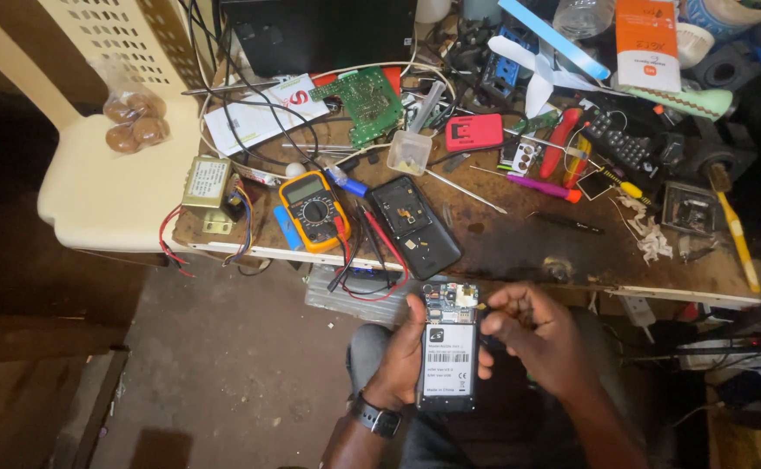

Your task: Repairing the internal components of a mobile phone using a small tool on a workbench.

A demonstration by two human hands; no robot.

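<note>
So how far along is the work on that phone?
Done: the back cover is off and lies on the workbench beside the yellow multimeter. In hand: the left hand holds the opened phone while the right hand picks at its upper edge. Left: the phone remains open, cover not refitted.

I hold an opened mobile phone upright over my lap, back side facing me, its rear cover off. A white label covers the battery bay, and the circuit board with small metal parts shows at the top end. Its black frame lies lengthwise, top end toward the workbench edge.
</note>
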